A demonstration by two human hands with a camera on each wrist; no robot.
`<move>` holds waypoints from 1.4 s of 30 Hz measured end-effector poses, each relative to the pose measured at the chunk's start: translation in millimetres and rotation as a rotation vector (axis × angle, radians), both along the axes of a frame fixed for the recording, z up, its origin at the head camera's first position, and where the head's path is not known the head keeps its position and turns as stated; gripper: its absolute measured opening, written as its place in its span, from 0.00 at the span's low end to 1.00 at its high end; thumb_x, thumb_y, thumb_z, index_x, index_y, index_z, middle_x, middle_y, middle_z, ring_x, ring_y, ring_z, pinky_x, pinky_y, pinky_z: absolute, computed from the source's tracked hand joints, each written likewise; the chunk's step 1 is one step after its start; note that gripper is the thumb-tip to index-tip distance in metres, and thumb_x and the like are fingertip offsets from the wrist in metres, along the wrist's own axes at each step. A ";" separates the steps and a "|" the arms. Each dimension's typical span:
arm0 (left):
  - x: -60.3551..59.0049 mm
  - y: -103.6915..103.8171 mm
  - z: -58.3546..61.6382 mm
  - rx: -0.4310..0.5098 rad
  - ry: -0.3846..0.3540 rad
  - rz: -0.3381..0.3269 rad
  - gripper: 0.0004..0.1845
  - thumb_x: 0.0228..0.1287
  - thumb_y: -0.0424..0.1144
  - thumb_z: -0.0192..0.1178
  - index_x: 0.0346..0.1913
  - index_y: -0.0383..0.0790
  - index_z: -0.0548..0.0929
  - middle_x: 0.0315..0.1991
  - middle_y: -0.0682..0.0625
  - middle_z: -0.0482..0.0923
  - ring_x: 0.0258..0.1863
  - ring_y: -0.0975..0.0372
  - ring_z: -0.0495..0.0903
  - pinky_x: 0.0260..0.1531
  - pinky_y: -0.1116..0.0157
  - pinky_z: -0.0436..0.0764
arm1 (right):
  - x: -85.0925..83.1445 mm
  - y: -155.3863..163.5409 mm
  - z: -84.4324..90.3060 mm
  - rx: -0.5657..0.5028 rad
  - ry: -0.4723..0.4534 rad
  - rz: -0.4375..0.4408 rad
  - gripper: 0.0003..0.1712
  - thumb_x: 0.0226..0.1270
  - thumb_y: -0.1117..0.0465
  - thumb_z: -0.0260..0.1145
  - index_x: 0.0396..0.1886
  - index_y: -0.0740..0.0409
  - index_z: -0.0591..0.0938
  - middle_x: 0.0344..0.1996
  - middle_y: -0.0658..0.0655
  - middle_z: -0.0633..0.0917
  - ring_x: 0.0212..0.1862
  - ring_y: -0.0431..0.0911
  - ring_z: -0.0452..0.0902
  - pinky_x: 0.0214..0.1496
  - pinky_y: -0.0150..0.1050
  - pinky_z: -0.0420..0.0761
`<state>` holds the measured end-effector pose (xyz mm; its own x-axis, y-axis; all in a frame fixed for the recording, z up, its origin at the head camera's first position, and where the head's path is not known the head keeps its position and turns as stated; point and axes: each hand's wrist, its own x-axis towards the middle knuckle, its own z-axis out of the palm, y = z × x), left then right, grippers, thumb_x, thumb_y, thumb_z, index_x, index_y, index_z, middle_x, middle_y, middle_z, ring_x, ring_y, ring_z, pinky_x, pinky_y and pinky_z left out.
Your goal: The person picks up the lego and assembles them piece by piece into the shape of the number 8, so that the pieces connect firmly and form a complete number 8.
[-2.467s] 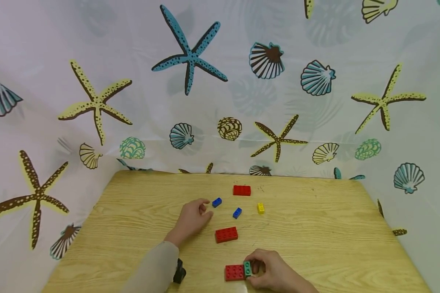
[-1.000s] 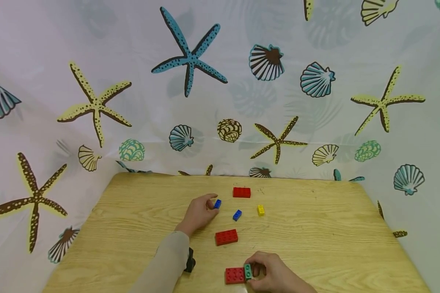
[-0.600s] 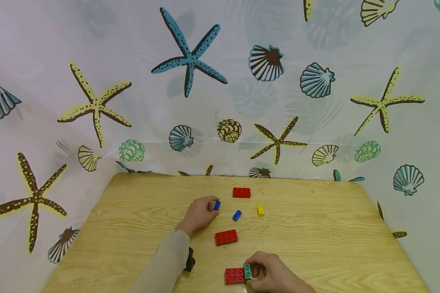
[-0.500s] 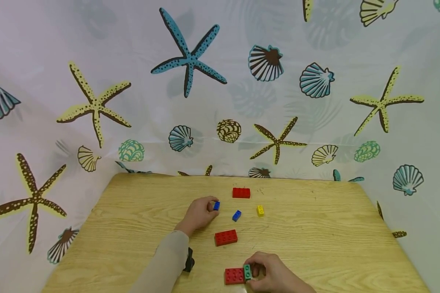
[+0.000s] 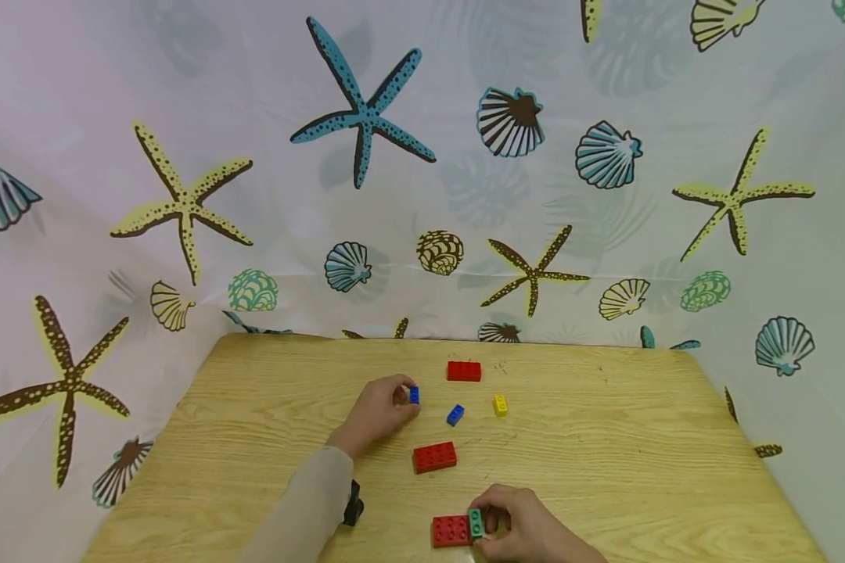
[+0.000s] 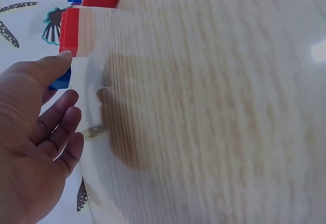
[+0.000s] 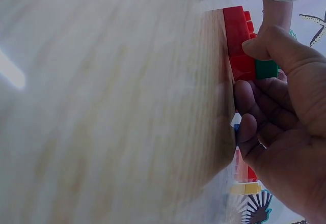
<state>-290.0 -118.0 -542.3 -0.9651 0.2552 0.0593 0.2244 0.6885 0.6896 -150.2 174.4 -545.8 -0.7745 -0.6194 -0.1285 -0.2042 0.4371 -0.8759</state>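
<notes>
My left hand point(image 5: 376, 413) pinches a small blue toy building brick point(image 5: 414, 396) at its fingertips, left of the middle of the table. In the left wrist view, that brick point(image 6: 62, 81) shows beneath the thumb, partly hidden. My right hand point(image 5: 524, 525) grips a small green brick point(image 5: 475, 523) at the near edge. This green brick is at the right end of a red studded brick point(image 5: 450, 531). From the right wrist, the green brick point(image 7: 266, 69) appears on the red brick's point(image 7: 235, 35) studded side, with the thumb against them.
Another red brick point(image 5: 434, 457) lies between the hands, and one more red brick point(image 5: 464, 371) lies farther back. A second blue brick point(image 5: 454, 414) and a yellow brick point(image 5: 501, 405) are on the wooden table point(image 5: 620, 438). A patterned cloth point(image 5: 422, 180) surrounds the table.
My left hand has moved forward and right, taken the blue brick between its fingers and turned it, then shifted slightly left with it. The right hand stays on the green brick.
</notes>
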 end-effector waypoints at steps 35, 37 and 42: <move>44.8 -6.7 17.1 -0.007 0.080 -0.129 0.14 0.66 0.42 0.75 0.51 0.46 0.85 0.44 0.53 0.86 0.48 0.57 0.84 0.50 0.53 0.84 | -0.1 -0.8 1.9 0.002 -0.025 0.008 0.15 0.66 0.61 0.74 0.52 0.47 0.86 0.37 0.46 0.82 0.38 0.36 0.76 0.40 0.28 0.77; 48.0 -7.3 18.5 -0.014 0.077 -0.131 0.14 0.66 0.43 0.75 0.50 0.47 0.85 0.44 0.54 0.87 0.47 0.58 0.84 0.49 0.54 0.84 | -0.2 -0.8 1.7 0.003 -0.026 0.009 0.15 0.66 0.61 0.74 0.52 0.47 0.86 0.37 0.46 0.82 0.38 0.36 0.76 0.40 0.28 0.77; 56.3 -8.0 21.9 0.006 0.076 -0.159 0.15 0.65 0.43 0.75 0.51 0.46 0.86 0.43 0.55 0.87 0.47 0.57 0.85 0.47 0.56 0.84 | 0.3 -0.1 0.9 0.000 -0.016 0.016 0.15 0.66 0.60 0.74 0.52 0.48 0.86 0.37 0.45 0.82 0.37 0.35 0.76 0.40 0.28 0.77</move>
